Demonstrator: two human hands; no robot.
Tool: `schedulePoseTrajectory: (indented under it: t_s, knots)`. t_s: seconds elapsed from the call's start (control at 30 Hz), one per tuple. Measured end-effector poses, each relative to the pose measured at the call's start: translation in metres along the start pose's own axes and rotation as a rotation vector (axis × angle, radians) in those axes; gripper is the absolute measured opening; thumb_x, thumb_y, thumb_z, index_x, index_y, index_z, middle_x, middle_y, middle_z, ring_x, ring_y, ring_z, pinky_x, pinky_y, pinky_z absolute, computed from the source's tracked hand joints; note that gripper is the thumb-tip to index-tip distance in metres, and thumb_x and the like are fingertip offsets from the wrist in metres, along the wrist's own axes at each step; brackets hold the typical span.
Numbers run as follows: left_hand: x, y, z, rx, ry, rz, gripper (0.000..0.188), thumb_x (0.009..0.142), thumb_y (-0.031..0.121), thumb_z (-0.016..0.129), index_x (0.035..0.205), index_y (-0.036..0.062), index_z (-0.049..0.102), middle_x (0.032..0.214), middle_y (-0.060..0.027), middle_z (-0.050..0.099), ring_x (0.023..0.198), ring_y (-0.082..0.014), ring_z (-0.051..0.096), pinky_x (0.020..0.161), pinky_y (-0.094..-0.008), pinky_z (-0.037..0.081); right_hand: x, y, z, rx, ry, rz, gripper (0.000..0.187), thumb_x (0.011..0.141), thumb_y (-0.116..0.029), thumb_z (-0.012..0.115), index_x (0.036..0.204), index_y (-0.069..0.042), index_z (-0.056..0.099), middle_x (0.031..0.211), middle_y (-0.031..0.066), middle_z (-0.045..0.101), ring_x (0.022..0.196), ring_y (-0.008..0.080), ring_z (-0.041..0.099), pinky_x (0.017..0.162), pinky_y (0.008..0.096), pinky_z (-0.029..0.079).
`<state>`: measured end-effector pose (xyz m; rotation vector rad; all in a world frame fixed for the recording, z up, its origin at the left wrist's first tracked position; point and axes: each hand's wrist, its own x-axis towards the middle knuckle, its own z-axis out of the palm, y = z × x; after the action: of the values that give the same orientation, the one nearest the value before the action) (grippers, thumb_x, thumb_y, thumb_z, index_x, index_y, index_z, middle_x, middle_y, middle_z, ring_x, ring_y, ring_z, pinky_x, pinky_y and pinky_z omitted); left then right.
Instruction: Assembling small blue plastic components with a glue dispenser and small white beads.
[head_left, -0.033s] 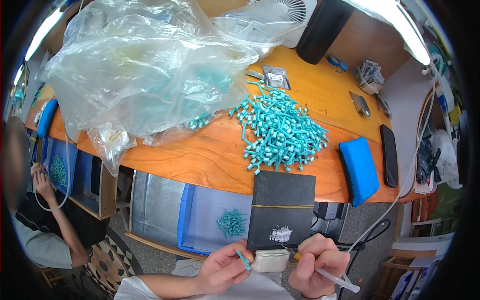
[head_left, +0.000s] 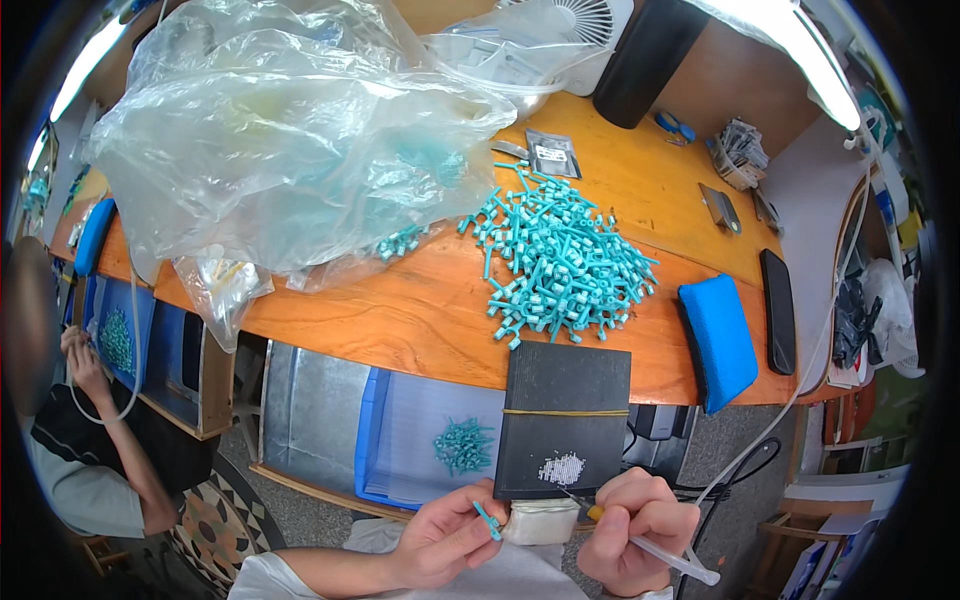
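Observation:
Low in the view, my left hand [head_left: 452,535] pinches a small teal plastic stick-like piece [head_left: 487,521] between thumb and fingers. My right hand [head_left: 638,530] is closed around a pen-like tool [head_left: 597,513] with a yellow collar, a thin needle tip and a clear tube behind it. Its tip is at the near edge of a black board [head_left: 565,385], just below a little heap of tiny white pieces [head_left: 562,469]. A tan rubber band [head_left: 565,412] crosses the board. Under its near edge is a whitish wrapped block [head_left: 541,522], between my hands.
A large pile of teal pieces [head_left: 560,260] lies on the wooden table [head_left: 440,320], beside a big clear plastic bag [head_left: 290,150]. A blue tray [head_left: 385,440] in a drawer holds more teal pieces. Rightward are a blue pouch [head_left: 718,340] and phone [head_left: 777,310]. Another person [head_left: 100,440] works at left.

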<state>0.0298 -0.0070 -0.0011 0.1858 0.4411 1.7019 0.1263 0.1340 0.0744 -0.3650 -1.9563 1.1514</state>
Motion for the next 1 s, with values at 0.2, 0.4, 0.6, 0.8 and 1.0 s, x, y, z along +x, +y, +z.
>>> schedulePoseTrajectory:
  t_s: [0.2,0.4,0.6,0.8,1.0]
  knots:
    - [0.000,0.000,-0.001,0.009,-0.013,0.005,0.014,0.091,0.009,0.041,0.102,0.0017,0.047,0.089,-0.0027,0.037,0.060,-0.0094,0.036,0.053,-0.0212,0.030,0.000,0.000,0.001,-0.003,0.005,-0.006,0.030,0.076,0.005,0.050,0.057,-0.004,0.029,0.060,0.0121,0.049,0.049,0.0168,0.048,0.045,0.0266,0.039]
    - [-0.002,0.001,-0.003,0.007,-0.005,0.009,0.014,0.091,0.009,0.040,0.102,0.0015,0.047,0.089,-0.0025,0.037,0.060,-0.0092,0.036,0.053,-0.0212,0.030,-0.004,0.001,0.002,0.142,-0.011,0.009,0.030,0.076,0.007,0.049,0.057,-0.004,0.029,0.064,0.0129,0.049,0.050,0.0176,0.048,0.044,0.0267,0.038]
    - [0.000,0.003,0.005,-0.024,0.012,0.002,0.014,0.091,0.009,0.041,0.102,0.0026,0.047,0.090,-0.0030,0.038,0.060,-0.0091,0.036,0.053,-0.0208,0.030,-0.010,-0.003,0.011,0.181,-0.226,-0.199,0.030,0.076,0.008,0.051,0.056,-0.003,0.031,0.068,0.0150,0.050,0.051,0.0223,0.051,0.043,0.0298,0.039]
    - [-0.002,-0.001,-0.003,0.014,0.001,-0.013,0.014,0.091,0.010,0.041,0.102,0.0030,0.046,0.090,-0.0031,0.038,0.060,-0.0092,0.036,0.052,-0.0206,0.030,-0.012,0.002,0.020,0.170,-0.167,-0.287,0.032,0.074,0.008,0.052,0.052,-0.002,0.033,0.067,0.0156,0.049,0.046,0.0227,0.050,0.039,0.0306,0.039]
    - [-0.001,-0.002,-0.001,0.023,-0.001,-0.026,0.014,0.091,0.010,0.042,0.102,0.0029,0.046,0.089,-0.0029,0.038,0.059,-0.0090,0.036,0.051,-0.0206,0.029,-0.011,0.002,0.020,0.148,-0.158,-0.304,0.031,0.074,0.008,0.052,0.052,-0.002,0.033,0.065,0.0150,0.049,0.045,0.0224,0.049,0.038,0.0306,0.038]
